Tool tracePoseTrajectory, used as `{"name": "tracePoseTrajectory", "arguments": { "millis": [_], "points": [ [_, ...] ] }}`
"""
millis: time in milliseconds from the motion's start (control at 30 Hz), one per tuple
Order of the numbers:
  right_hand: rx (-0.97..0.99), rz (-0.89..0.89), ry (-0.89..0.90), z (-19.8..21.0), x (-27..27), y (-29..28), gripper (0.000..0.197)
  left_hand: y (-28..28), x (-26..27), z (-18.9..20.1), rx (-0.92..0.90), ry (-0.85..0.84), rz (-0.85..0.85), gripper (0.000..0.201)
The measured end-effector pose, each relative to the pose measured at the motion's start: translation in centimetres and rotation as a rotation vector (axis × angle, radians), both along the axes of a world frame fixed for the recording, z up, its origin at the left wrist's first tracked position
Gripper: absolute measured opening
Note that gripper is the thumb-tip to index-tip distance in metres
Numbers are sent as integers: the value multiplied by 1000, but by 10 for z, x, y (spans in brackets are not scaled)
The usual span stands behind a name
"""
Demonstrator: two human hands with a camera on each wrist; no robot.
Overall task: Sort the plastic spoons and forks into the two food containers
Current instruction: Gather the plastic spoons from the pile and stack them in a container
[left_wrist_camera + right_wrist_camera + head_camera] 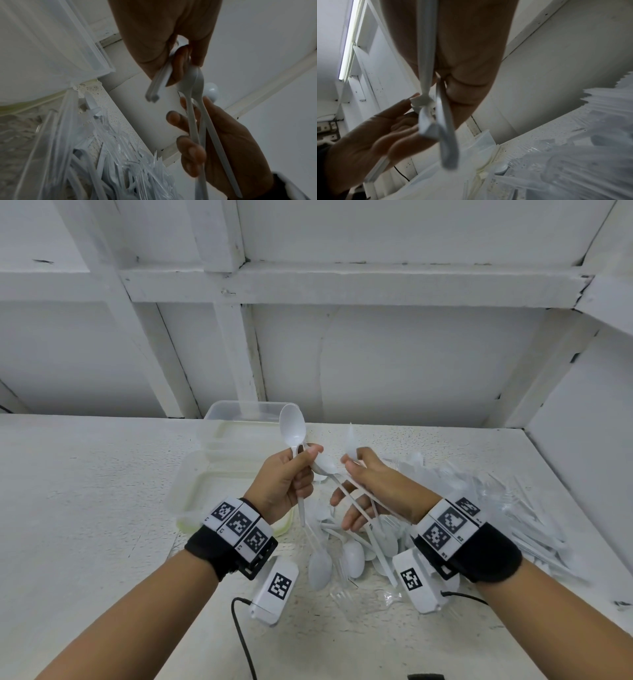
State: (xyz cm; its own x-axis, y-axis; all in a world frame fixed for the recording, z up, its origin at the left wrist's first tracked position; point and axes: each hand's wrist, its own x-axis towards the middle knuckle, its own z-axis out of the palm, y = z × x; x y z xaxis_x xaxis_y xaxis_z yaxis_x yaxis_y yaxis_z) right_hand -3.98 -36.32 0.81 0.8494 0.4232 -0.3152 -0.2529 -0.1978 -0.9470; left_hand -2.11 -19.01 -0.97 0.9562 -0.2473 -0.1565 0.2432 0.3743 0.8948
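Containers first: two clear plastic food containers, rounded rectangles, sit at the back left-centre of the white speckled worktop [85,508]; near container [205,491] has a yellowish rim, far container [239,419] stands right behind it, touching or nearly so. Left hand [284,477] is raised over the near container's right edge, fingers curled around the thin ribbed handle of a white plastic spoon [293,428], smooth oval bowl pointing up. Right hand [373,487] is just beside it, thumb and fingers pinching a bundle of white spoons [342,484], long handles slanting down to the right across the palm, lower fingers loosely spread; left wrist view shows at least two handles in that grip. Below both hands, loose white spoons [352,556] lie scattered near the worktop's front centre. Right of them, a heap of clear plastic forks [496,501] spreads toward the right edge, glossy, tines tangled. Marker-tagged black wristbands on both wrists.
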Motion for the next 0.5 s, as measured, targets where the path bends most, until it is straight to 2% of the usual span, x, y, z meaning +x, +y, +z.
{"name": "tracePoseTrajectory", "arguments": {
  "millis": [200,333,400,500],
  "points": [
    [-178,-4,-262,-5,0,4,40,-1,1,-1,21,4,5,30],
    [-227,7,-331,-11,1,8,59,-2,2,-2,19,7,5,26],
    [-271,-8,-417,-14,1,10,55,-1,2,-2,22,5,2,20],
    [-366,17,-546,-16,3,10,27,-2,2,-1,38,5,9,20]
  ]
}}
